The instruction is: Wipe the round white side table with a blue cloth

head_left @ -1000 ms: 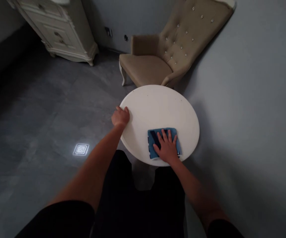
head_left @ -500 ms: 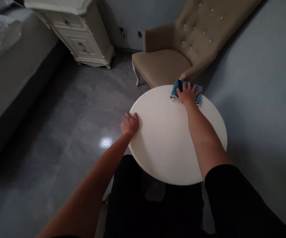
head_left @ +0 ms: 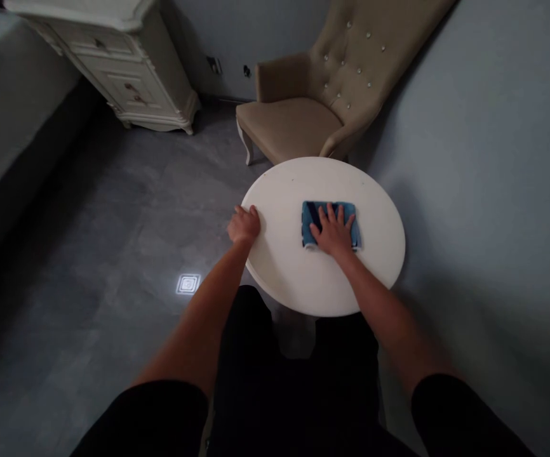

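Observation:
A round white table (head_left: 284,266) stands in front of me. My left hand (head_left: 245,225) is closed round its left rim, fingers curled over the edge. On the tabletop lies a folded blue cloth (head_left: 309,222) with dark stripes and a white edge at its near side. My right hand (head_left: 335,233) lies flat on the cloth with its fingers spread, pressing on it from above. A few tiny specks dot the table's far part.
Behind the table is a beige tufted armchair (head_left: 289,124). A white bedside cabinet (head_left: 160,82) stands at the back left, beside a bed (head_left: 13,108). The grey wall (head_left: 484,158) runs close along the right. A square patch of light (head_left: 188,284) shows on the floor.
My right hand has drawn the cloth from the table's far edge back toward me, to the middle of the top. My left hand still grips the rim. The view has shifted slightly.

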Motion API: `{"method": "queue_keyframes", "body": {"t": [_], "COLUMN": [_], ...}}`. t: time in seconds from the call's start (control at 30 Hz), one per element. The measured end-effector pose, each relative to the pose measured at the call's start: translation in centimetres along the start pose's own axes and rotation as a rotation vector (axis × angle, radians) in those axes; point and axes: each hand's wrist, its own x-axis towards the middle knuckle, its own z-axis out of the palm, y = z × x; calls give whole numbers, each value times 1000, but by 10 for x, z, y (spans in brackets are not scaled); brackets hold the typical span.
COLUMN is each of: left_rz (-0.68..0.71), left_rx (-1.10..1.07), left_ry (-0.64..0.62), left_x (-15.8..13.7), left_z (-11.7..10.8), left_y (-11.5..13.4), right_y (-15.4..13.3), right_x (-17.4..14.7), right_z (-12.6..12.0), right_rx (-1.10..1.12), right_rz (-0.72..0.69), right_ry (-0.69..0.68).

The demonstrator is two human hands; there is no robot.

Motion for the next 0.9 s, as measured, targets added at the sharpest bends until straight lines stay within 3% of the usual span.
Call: {"method": "queue_keyframes", "body": {"t": [0.13,0.2,0.27,0.33,0.43,0.73,0.83,0.9], "left_rz": [18,24,30,27,14,-10,-18,-23], "left_rx": [-25,-39,-47,-48,-49,-27,-9,7], "left_ry": [11,7,2,5,13,-20,-17,-15], "left_x": [-2,-2,-3,-3,-3,3,5,6], "left_z": [-1,-2,-2,-2,-2,-3,-1,1], "left_y": [-4,-5,-6,-6,-5,-3,-3,-3], "right_y": [-37,-49,-56,-56,-49,-21,-15,-14], "right_x": [-138,-185,-204,-193,-127,171,235,259], "right_z": [14,21,24,21,10,-7,-5,-2], "right_rx": [2,11,22,23,2,30,36,34], "right_rz": [-94,-114,-127,-141,-158,14,41,52], "right_ry": [-25,-51,-76,-90,-88,-6,2,2]}}
